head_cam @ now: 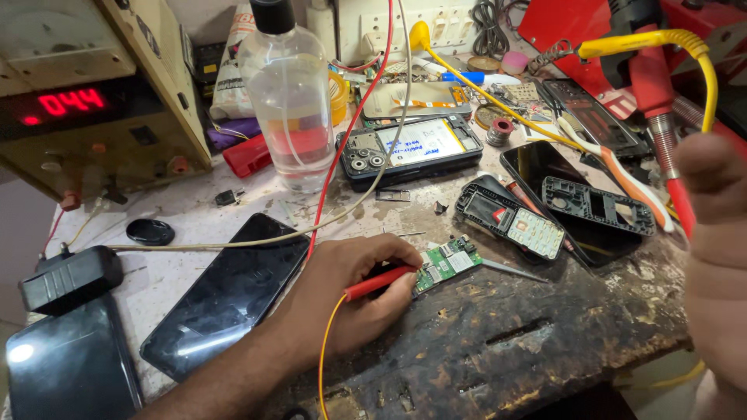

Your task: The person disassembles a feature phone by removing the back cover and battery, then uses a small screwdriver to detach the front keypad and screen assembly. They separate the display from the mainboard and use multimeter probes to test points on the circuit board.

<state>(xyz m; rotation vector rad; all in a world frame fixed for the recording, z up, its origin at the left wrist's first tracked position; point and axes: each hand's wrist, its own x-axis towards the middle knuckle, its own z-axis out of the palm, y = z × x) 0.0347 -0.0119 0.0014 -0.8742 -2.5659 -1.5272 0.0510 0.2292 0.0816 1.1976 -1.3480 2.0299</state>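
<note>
My left hand [350,292] low on tabletop [498,342], fingers clamped on red probe [380,281], tip at green circuit board [447,263]. Right hand [720,249] raised at edge, blurred; grip cannot tell. Phone frame [510,220] lies open beside board; reassembly not begun, I judge.

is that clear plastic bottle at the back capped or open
Capped: a black cap sits on the neck of the clear bottle, which stands upright.
</note>
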